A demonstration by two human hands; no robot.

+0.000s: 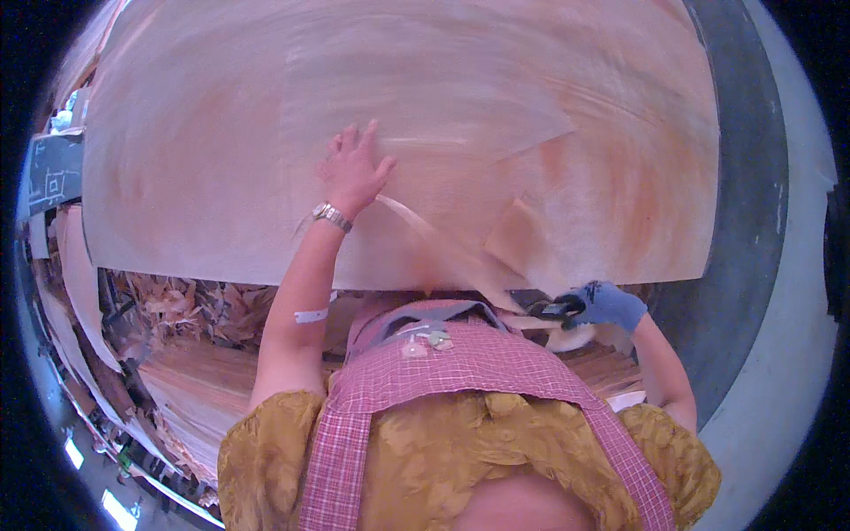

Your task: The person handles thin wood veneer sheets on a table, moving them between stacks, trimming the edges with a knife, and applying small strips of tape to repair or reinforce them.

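A broad sheet of pale, reddish-streaked wood veneer (204,133) lies in front of me. My left hand (352,173), bare with a wristwatch (332,215), rests on it with fingers spread. My right hand (606,305), in a blue-grey glove, is closed around a dark tool (556,307) at the near edge; its kind is not clear. A long thin veneer strip (434,237) curves from beside my left hand down toward the tool. Left of my right hand, a loose veneer piece (518,234) lies on the sheet. A larger overlapping piece has its corner (544,133) farther back.
Torn veneer scraps (177,310) are heaped below the near edge at left, beside a stack of veneer (199,376). A dark green board (55,173) with white chalk-like marks stands at far left. A dark grey strip (748,221) runs along the right side.
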